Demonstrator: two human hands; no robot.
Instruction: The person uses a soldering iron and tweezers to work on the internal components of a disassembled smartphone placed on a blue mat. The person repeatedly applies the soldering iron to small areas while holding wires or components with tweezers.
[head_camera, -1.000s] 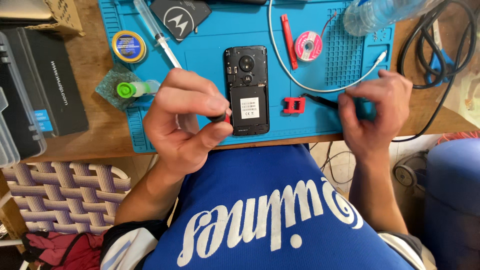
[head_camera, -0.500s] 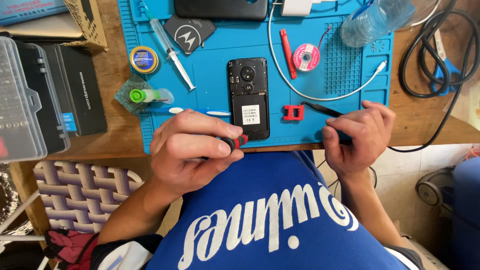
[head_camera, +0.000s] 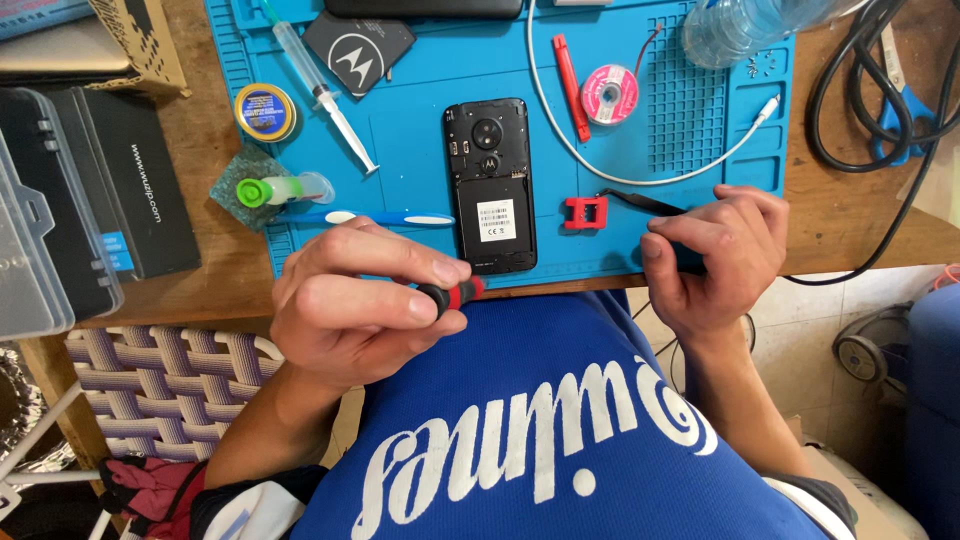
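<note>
An opened black phone (head_camera: 492, 186) lies back-up on the blue work mat (head_camera: 420, 110), its battery bay showing a white label. My left hand (head_camera: 350, 300) hovers at the mat's front edge, fingers pinched on a small red-and-black screwdriver (head_camera: 452, 295). My right hand (head_camera: 715, 258) rests at the mat's front right corner, fingers curled over the end of black tweezers (head_camera: 640, 202). A small red clip (head_camera: 586, 212) sits between the phone and the tweezers.
On the mat lie a syringe (head_camera: 320, 90), a blue spudger (head_camera: 385, 217), a red pry tool (head_camera: 572, 85), a pink solder spool (head_camera: 610, 95), a white cable (head_camera: 640, 178) and a black back cover (head_camera: 358, 50). A flux tin (head_camera: 265, 110), glue bottle (head_camera: 270, 190) and black boxes (head_camera: 110, 200) stand left.
The view has shifted, so the mat sits higher in frame. My left hand drew back from beside the phone towards my chest with the screwdriver. My right hand stayed at the tweezers.
</note>
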